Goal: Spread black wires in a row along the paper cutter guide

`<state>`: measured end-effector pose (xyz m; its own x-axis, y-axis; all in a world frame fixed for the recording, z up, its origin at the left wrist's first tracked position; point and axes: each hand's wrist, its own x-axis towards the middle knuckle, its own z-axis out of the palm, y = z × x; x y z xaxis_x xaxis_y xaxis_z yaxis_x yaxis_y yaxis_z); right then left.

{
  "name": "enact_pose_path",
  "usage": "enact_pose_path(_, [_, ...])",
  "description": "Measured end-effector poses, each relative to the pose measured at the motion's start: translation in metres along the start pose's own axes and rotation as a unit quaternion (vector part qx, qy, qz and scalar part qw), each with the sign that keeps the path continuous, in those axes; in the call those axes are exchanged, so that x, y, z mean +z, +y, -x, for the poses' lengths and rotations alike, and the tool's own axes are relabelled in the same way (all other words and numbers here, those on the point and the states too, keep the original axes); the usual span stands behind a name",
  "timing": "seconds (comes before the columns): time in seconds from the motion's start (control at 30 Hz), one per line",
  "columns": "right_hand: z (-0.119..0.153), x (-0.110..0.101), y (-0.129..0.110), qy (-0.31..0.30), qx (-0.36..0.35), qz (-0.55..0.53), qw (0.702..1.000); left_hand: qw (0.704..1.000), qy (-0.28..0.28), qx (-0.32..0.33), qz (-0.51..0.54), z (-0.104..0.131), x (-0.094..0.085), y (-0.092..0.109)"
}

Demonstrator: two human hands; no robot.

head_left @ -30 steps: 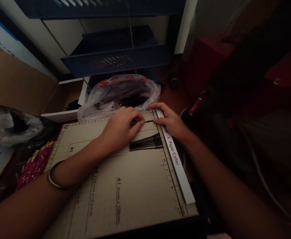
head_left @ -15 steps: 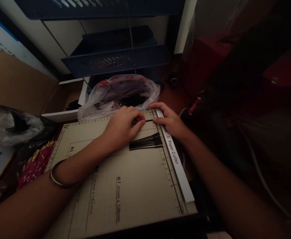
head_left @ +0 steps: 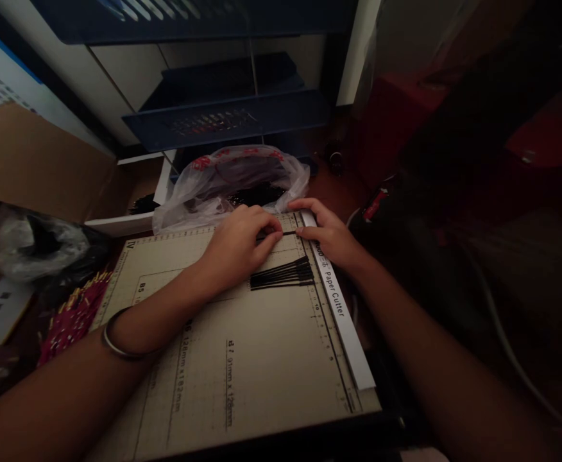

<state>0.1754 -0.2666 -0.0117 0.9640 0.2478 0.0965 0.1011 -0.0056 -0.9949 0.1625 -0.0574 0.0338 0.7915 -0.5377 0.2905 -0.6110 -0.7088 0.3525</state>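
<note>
A beige paper cutter [head_left: 271, 359] with printed size lines lies before me, a white strip marked "Paper Cutter" [head_left: 341, 314] along its right side. My left hand [head_left: 245, 240] pinches a thin black cord [head_left: 289, 233] near the board's far edge. At the cord's other end is my right hand [head_left: 326, 234], its thumb pressing the cord's tip by the white strip and its forefinger stretched out beyond. Just nearer to me, several black cords [head_left: 283, 274] lie side by side in a fan, their ends close to the strip. My left palm hides part of the held cord.
Behind the board sits a clear plastic bag [head_left: 170, 215] with black pieces inside. An open cardboard box [head_left: 122, 224] stands at its left. Magenta cords with gold tips [head_left: 76, 314] lie left of the board. Blue shelves [head_left: 228, 119] rise at the back; a pale cable [head_left: 507, 340] hangs at right.
The view has shifted very slightly. Both hands keep the same hold on the black cord, and the row of cords lies as before.
</note>
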Motion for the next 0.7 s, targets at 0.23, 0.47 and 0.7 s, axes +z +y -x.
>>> enact_pose_path(0.23, [0.0000,0.0014,-0.0016,0.021,-0.009,0.022,1.000,1.000,0.014,0.004,-0.019,-0.0010,0.0022,0.0010])
enact_pose_path(0.47, [0.0007,0.0017,-0.0008,0.023,-0.004,0.019,1.000,0.999,0.026,0.005,-0.033,-0.0009,0.0055,0.0003])
enact_pose_path(0.7, [0.0003,0.0019,0.0012,0.019,-0.007,0.008,1.000,0.999,0.017,-0.008,-0.036,-0.0023,0.0039,0.0005])
